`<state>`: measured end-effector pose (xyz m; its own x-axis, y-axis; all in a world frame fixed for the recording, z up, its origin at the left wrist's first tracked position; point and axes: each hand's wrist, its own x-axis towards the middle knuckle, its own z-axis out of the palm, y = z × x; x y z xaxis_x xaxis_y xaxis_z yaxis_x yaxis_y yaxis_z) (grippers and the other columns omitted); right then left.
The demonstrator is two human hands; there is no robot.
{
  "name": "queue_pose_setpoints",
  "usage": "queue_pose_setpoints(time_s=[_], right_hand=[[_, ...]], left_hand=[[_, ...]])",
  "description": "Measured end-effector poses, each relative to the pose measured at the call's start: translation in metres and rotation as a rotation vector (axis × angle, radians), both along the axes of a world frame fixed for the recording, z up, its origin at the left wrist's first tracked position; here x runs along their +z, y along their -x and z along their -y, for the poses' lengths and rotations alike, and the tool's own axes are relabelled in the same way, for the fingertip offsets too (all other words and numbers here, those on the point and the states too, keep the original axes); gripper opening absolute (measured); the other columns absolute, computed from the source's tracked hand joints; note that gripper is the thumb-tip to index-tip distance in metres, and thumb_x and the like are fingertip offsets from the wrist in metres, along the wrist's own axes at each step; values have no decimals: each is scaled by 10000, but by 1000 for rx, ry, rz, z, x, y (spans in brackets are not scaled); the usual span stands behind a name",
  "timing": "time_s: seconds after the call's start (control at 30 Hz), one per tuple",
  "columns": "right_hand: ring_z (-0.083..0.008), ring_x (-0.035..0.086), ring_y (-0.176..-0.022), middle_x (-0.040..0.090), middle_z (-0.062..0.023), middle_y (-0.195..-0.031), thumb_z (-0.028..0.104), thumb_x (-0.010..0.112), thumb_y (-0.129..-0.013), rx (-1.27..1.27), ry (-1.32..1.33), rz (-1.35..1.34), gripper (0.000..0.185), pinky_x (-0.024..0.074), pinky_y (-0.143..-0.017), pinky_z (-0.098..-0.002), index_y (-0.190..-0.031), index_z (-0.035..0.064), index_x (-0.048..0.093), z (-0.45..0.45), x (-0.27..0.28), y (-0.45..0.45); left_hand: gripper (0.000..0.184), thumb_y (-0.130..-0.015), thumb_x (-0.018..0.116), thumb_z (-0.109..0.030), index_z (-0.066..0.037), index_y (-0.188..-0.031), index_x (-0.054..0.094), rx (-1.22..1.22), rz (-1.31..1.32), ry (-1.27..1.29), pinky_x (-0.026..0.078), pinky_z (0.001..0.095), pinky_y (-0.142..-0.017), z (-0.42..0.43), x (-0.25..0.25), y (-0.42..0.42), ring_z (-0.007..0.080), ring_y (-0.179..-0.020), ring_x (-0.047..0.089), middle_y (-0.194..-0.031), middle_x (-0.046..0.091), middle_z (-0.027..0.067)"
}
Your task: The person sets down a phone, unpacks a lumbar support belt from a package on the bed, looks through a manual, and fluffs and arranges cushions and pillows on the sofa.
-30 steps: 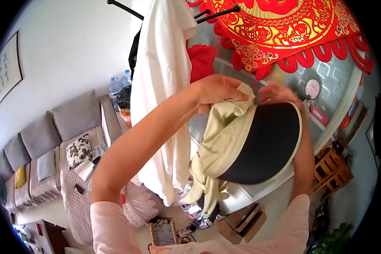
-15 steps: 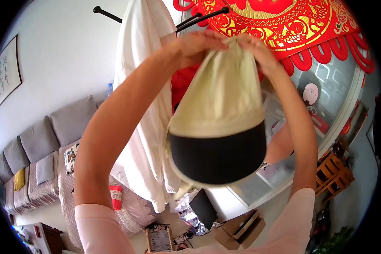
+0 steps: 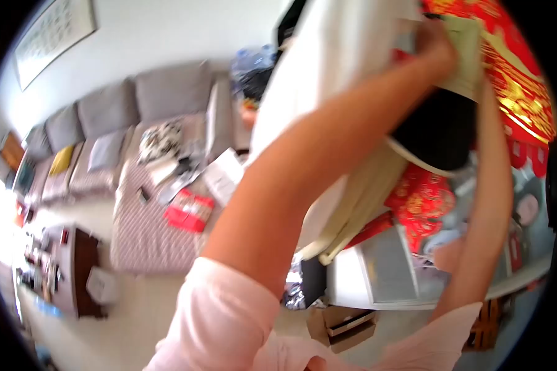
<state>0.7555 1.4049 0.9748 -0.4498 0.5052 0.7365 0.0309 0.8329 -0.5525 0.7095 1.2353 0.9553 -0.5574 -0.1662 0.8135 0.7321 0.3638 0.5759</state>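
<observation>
Left arm (image 3: 328, 157) and right arm (image 3: 494, 167) reach up, the left hand (image 3: 437, 51) blurred.

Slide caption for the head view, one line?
Left hand at a black-brimmed pale hat beside a hanging white garment, grey sofa beyond.

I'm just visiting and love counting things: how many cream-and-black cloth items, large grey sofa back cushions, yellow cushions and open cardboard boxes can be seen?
Cream-and-black cloth item: 1
Large grey back cushions: 4
Yellow cushion: 1
Open cardboard box: 1
Total: 7
</observation>
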Motion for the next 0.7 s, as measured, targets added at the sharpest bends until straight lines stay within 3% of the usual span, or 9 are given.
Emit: queue_pose_setpoints(time_s=[0.07, 0.2, 0.27, 0.3, 0.33, 0.4, 0.47, 0.5, 0.7], right_hand=[[-179, 561, -855, 594, -89, -995, 301, 602, -756, -20, -115, 14, 412, 456, -739, -296, -1059, 27, 554, 11, -43, -28], [-198, 556, -870, 586, -101, -998, 225, 580, -764, 46, -294, 14, 329, 453, -743, -313, -1023, 24, 556, 99, -120, -114], [-207, 553, -877, 582, -107, -1000, 187, 568, -768, 133, -315, 75, 289, 452, -745, -321, -1005, 23, 558, 171, -163, -150], [-212, 552, -881, 580, -110, -1001, 169, 563, -770, 188, -302, 127, 270, 451, -746, -325, -996, 22, 558, 209, -191, -162], [-217, 551, -885, 578, -113, -1002, 150, 557, -772, 249, -276, 191, 251, 451, -747, -330, -987, 22, 559, 251, -218, -171], [-226, 548, -892, 574, -119, -1004, 112, 546, -776, 399, -210, 372, 214, 449, -749, -338, -969, 20, 560, 354, -281, -184], [-236, 546, -900, 570, -125, -1005, 74, 534, -779, 541, -122, 530, 182, 448, -751, -346, -951, 19, 561, 448, -344, -202], [-240, 545, -903, 568, -128, -1006, 55, 529, -781, 613, -52, 577, 168, 447, -752, -351, -942, 19, 562, 495, -383, -204], [-241, 559, -823, 564, -63, -876, 148, 547, -824, 933, 200, 944, 82, 450, -721, -334, -841, 69, 552, 729, -578, -148]], left_hand=[[231, -795, 516, -138, -40, -1003, 537, -606, -329, -422, 427, 345, -748, 137, -94, -76, 263, -846, 521, -928, 549, 140], [281, -740, 594, -76, -53, -1017, 557, -778, -440, 227, 350, 439, -938, 355, -270, -142, 308, -1085, 472, -1141, 507, 139], [265, -782, 519, -126, -74, -1033, 583, -717, -115, 456, 342, 438, -953, 422, -383, -144, 301, -1109, 458, -1217, 459, 161], [235, -776, 524, -92, -86, -996, 607, -832, 482, 359, 398, 379, -884, 465, -444, -143, 283, -1051, 496, -1169, 493, 151], [227, -757, 533, -50, -68, -968, 616, -547, 628, 753, 427, 335, -815, 508, -454, -139, 275, -979, 528, -1050, 549, 153], [205, -781, 544, -85, -2, -961, 598, -303, 700, 236, 423, 339, -851, 593, -592, -160, 279, -963, 547, -974, 607, 133], [165, -819, 561, -73, 9, -959, 587, -481, 1121, -491, 477, 343, -787, 677, -652, -168, 213, -870, 584, -947, 619, 120], [153, -825, 559, -61, 18, -953, 585, -490, 1160, -263, 491, 295, -731, 702, -656, -148, 175, -786, 592, -874, 625, 124], [125, -811, 567, -54, 23, -907, 590, -576, 1275, -177, 461, 245, -649, 825, -743, -30, 135, -725, 584, -796, 622, 72]])
